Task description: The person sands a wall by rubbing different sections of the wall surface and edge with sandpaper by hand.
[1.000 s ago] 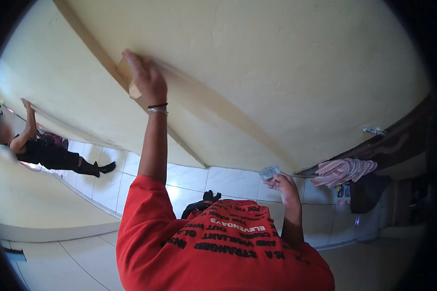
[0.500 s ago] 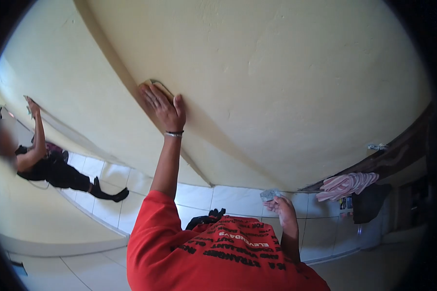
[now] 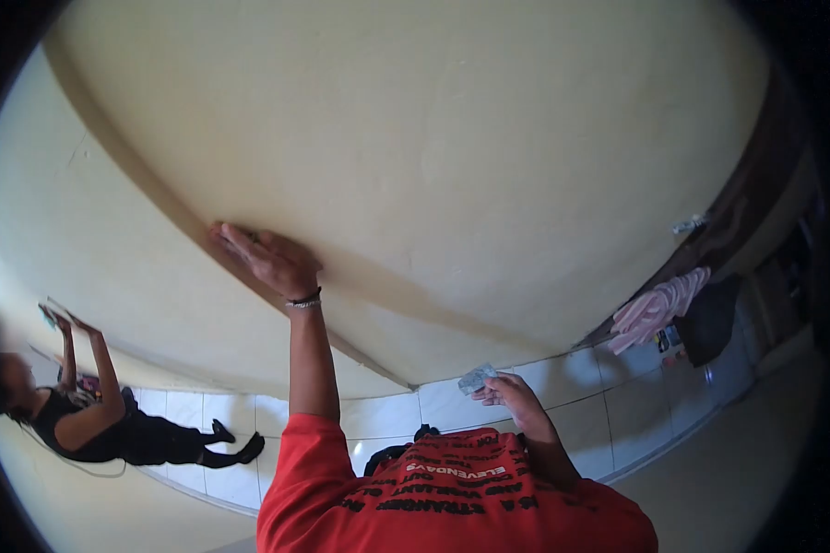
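Observation:
My left hand [image 3: 267,263] is pressed against the cream wall [image 3: 489,166], beside the long raised edge [image 3: 138,166]. Its fingers lie close together over a tan pad, which the hand now almost wholly hides. A dark band and a beaded bracelet circle that wrist. Lower down, near the foot of the wall, my right hand [image 3: 512,394] holds a small grey piece [image 3: 476,379] between thumb and fingers, its palm partly turned up.
At the left a person in dark clothes [image 3: 83,429] has both hands raised near the wall. A pink striped cloth [image 3: 659,309] and a dark cloth [image 3: 708,323] hang at the right, below a small pale object [image 3: 689,224]. White tiles [image 3: 563,419] cover the floor.
Since the half-second-old frame, my left hand has moved left and down and turned over the raised edge. My right hand still holds the grey piece. The other person has raised a second hand.

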Motion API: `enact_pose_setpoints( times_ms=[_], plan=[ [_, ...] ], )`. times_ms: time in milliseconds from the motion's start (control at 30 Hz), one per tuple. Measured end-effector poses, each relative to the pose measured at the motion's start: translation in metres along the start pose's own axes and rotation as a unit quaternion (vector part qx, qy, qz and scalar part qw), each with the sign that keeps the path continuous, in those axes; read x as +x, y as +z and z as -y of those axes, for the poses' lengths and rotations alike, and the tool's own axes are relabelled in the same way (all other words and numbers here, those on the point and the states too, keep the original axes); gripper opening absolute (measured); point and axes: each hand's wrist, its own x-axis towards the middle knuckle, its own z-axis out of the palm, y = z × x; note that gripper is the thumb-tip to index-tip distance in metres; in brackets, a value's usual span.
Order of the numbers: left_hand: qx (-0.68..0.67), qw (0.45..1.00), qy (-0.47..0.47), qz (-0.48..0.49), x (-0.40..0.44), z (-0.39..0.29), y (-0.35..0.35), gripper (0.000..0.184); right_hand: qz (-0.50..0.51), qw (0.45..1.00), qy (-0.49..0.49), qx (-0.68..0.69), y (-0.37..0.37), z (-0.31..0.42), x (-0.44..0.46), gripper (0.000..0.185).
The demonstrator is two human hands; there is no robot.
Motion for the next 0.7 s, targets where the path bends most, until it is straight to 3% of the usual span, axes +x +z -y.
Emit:
enact_pose_setpoints(
  times_ms=[33,100,233,300,333,400,433,500,533,567,600,633,700],
  plan=[
    [-0.052,0.998,-0.010,-0.018,-0.001,-0.003,0.000,0.047,0.015,1.000,0.001,-0.012,-0.001,-0.001,-0.001,0.024],
    [0.017,1.000,-0.013,-0.015,0.002,-0.016,-0.003,0.042,-0.001,1.000,-0.007,-0.006,-0.006,-0.003,-0.003,0.024],
    [-0.039,0.999,-0.033,0.016,-0.002,-0.024,-0.021,0.046,-0.028,0.999,-0.026,0.001,-0.029,-0.007,-0.016,0.023],
    [-0.020,0.994,-0.105,0.036,-0.026,-0.040,-0.036,0.042,-0.056,0.998,-0.037,0.011,-0.041,-0.007,-0.024,0.023],
    [-0.046,0.975,-0.199,0.085,-0.041,-0.068,-0.047,0.040,-0.073,0.996,-0.041,0.015,-0.049,-0.007,-0.029,0.024],
    [-0.088,0.950,-0.245,0.173,-0.108,-0.076,-0.067,0.040,-0.105,0.992,-0.058,0.038,-0.061,0.001,-0.043,0.021],
    [-0.203,0.889,-0.360,0.196,-0.144,-0.088,-0.077,0.040,-0.125,0.989,-0.065,0.054,-0.067,0.003,-0.049,0.020],
    [-0.244,0.809,-0.459,0.275,-0.177,-0.135,-0.092,0.035,-0.130,0.986,-0.080,0.069,-0.085,0.003,-0.059,0.020],
    [-0.238,0.763,-0.456,0.391,-0.184,-0.151,-0.098,0.030,-0.122,0.987,-0.078,0.071,-0.091,0.000,-0.066,0.021],
    [-0.295,0.691,-0.499,0.432,-0.208,-0.157,-0.095,0.027,-0.130,0.986,-0.075,0.079,-0.095,0.005,-0.073,0.021],
    [-0.313,0.666,-0.467,0.490,-0.213,-0.175,-0.091,0.026,-0.080,0.993,-0.089,0.016,-0.097,0.019,-0.079,0.025],
    [-0.314,0.584,-0.492,0.564,-0.202,-0.197,-0.086,0.026,-0.029,0.994,-0.098,-0.047,-0.098,0.028,-0.081,0.030],
    [-0.411,0.392,-0.559,0.605,-0.212,-0.221,-0.067,0.032,0.073,0.982,-0.165,-0.053,-0.111,0.019,-0.060,0.032]
  ],
)
